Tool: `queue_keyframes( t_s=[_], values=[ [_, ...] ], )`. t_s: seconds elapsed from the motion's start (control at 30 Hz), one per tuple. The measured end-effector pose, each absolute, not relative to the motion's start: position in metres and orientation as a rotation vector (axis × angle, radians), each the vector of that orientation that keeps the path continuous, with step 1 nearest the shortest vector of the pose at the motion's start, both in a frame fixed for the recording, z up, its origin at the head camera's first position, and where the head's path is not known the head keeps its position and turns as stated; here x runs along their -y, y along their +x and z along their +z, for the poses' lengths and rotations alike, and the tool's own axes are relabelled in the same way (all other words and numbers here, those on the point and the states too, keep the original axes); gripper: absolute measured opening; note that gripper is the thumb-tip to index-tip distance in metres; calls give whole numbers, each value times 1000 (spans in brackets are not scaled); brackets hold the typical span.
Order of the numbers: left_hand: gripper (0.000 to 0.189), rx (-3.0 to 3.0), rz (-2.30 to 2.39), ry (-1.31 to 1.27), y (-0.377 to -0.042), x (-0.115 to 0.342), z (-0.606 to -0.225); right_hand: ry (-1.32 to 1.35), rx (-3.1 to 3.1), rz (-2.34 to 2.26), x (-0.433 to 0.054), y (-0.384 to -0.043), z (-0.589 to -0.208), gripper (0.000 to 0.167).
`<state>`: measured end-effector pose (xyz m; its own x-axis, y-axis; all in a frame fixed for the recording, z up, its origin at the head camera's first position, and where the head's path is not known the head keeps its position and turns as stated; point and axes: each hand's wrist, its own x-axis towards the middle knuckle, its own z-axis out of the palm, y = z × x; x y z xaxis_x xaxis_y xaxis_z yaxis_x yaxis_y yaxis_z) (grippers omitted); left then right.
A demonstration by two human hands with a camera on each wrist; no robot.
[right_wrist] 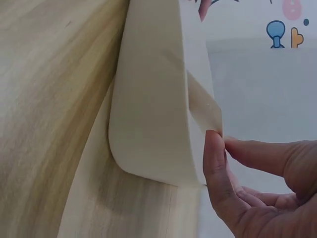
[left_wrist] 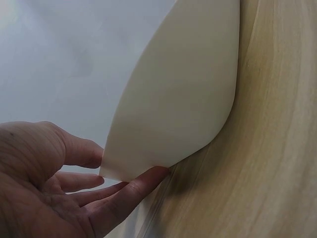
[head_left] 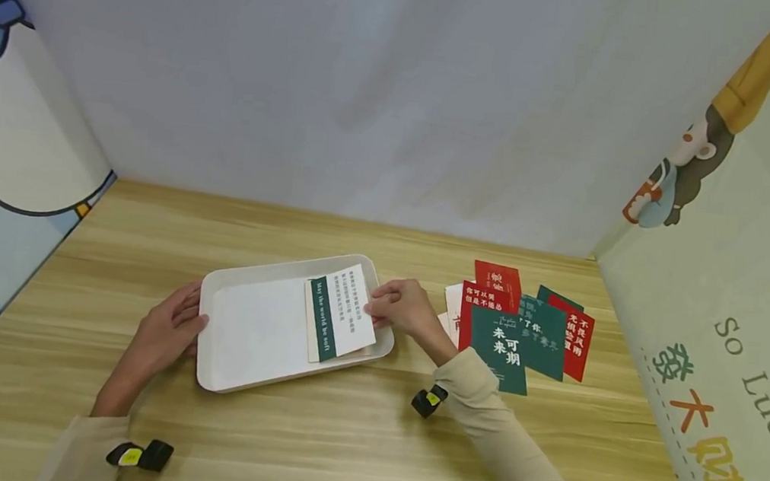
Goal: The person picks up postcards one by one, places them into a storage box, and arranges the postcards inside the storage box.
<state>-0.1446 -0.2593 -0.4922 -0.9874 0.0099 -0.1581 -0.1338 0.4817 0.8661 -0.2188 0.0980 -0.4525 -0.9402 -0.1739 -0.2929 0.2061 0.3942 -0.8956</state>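
Observation:
A white rectangular tray (head_left: 249,335) stands on the wooden table. My left hand (head_left: 167,332) holds its left end, thumb at the rim and fingers along the outer wall; the left wrist view shows the fingertips (left_wrist: 154,174) against that wall (left_wrist: 173,94). Over the tray's right end, my right hand (head_left: 403,307) pinches the edge of a white card (head_left: 354,310) with printed text. This card lies tilted over a green-and-cream card (head_left: 321,326) inside the tray. In the right wrist view, thumb and index finger meet at the card's corner (right_wrist: 210,111), just above the rim.
To the right of the tray lies a loose, overlapping spread of red cards (head_left: 497,275), green cards (head_left: 499,350) and white ones, partly behind my right forearm. A pale curtain (head_left: 368,117) hangs behind the table (head_left: 312,448), with a printed panel (head_left: 730,301) at the right.

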Motion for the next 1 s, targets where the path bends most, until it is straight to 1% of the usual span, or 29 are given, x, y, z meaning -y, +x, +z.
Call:
queue_keyframes(
  t_s=[0.1,0.33,0.6,0.7,0.8,1.0],
  values=[
    [67,-2593,1515,-107,-144,258,-493,23,-2356,-1516,-98,-216,-452,29],
    [67,-2591,1518,-106,-145,256,-494,-28,-2462,-1381,-98,-209,-444,28],
    [67,-2599,1516,-97,-138,262,-495,-57,-2545,-1288,-92,-201,-437,39],
    [66,-2619,1504,-103,-135,267,-495,-91,-2540,-1299,-90,-200,-435,36],
    [66,-2626,1509,-97,-135,267,-495,-80,-2545,-1307,-92,-201,-433,30],
    [66,-2589,1551,-94,-140,260,-495,-52,-2592,-1268,-110,-202,-430,20]
  ],
)
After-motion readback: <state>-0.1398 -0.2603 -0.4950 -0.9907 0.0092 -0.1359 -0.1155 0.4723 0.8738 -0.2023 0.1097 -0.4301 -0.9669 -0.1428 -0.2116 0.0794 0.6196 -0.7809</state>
